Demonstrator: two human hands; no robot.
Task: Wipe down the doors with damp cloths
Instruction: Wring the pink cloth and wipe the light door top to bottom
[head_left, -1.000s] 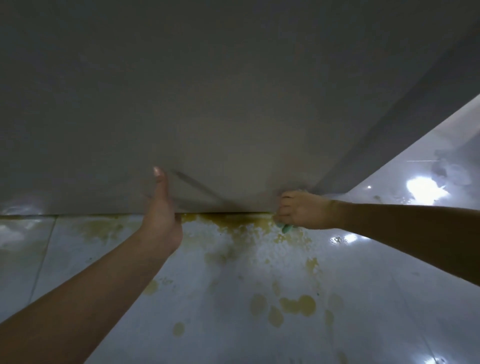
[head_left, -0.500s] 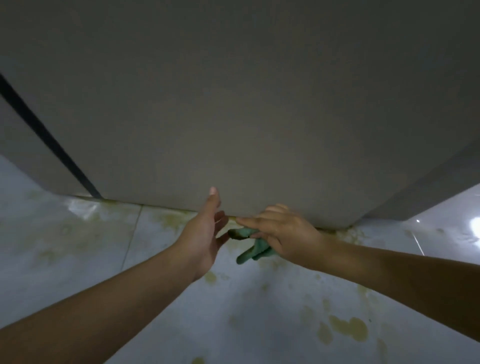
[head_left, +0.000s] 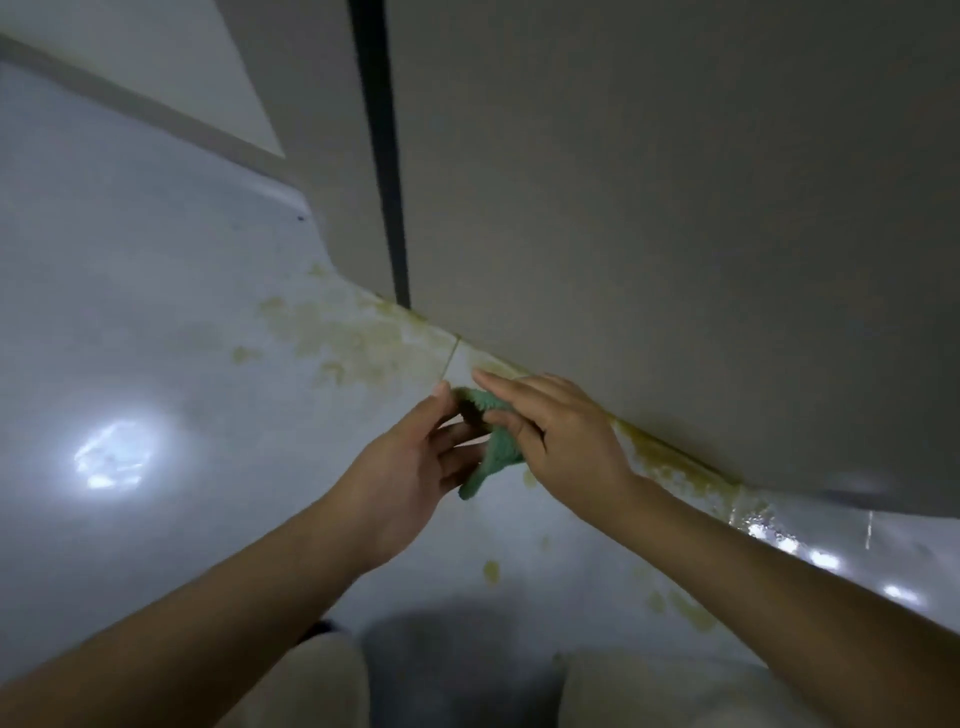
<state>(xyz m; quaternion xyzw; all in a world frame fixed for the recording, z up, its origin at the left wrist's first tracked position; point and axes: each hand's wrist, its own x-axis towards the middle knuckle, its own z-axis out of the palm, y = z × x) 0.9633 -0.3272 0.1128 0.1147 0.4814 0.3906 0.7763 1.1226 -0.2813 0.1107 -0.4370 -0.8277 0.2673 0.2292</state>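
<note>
Hands meet at centre frame over a crumpled green cloth. Left hand, fingers partly curled and thumb raised, holds the cloth's left side; right hand, fingers nearly straight, pinches it against the thumb. Cloth hangs just beside the lower edge of a flat grey door panel, which fills the frame from 12 to 3 o'clock. Glossy pale tiled floor with yellowish stains spreads from 9 to 6 o'clock.
</note>
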